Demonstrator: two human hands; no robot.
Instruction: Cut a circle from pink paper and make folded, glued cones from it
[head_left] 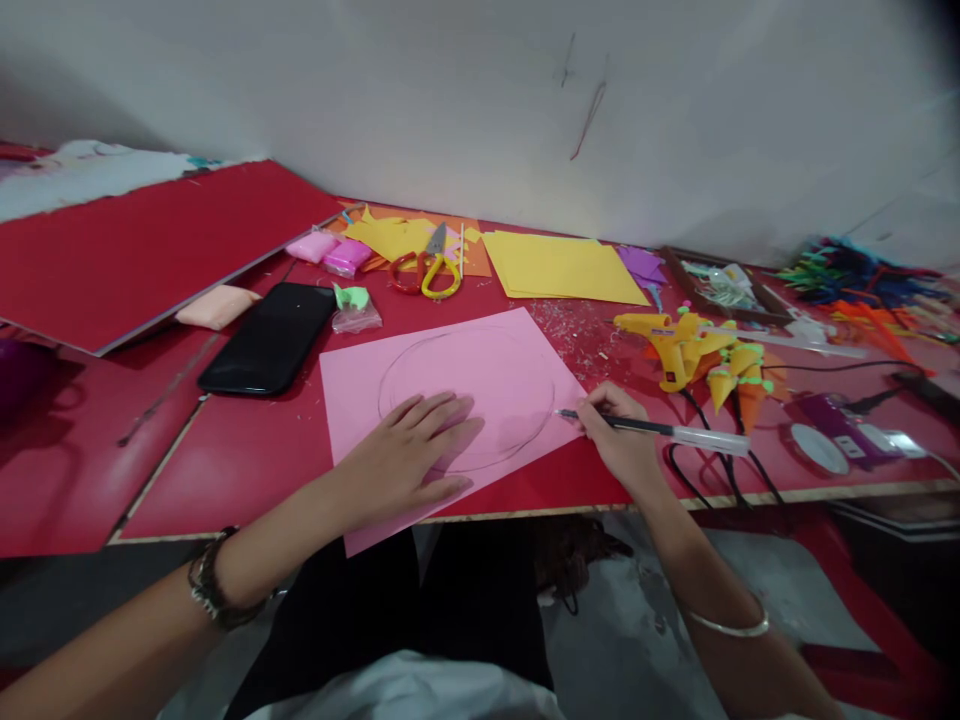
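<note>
A pink sheet of paper (480, 370) lies at the front edge of the red table, one corner hanging over it. A large rounded pencil-like outline is drawn on it. My left hand (412, 450) rests flat on the sheet's lower left part, fingers spread, covering part of the outline. My right hand (619, 430) is closed round a pen (637, 424) at the sheet's right corner. The pen's tip is at the right side of the outline, and its clear end points right.
Left of the sheet are a black phone (270, 338) and a red board (165, 240). Behind are scissors (429, 268) and yellow sheets (562, 268). At right stand a yellow glue gun (671, 345), black cables and a purple power socket (847, 430).
</note>
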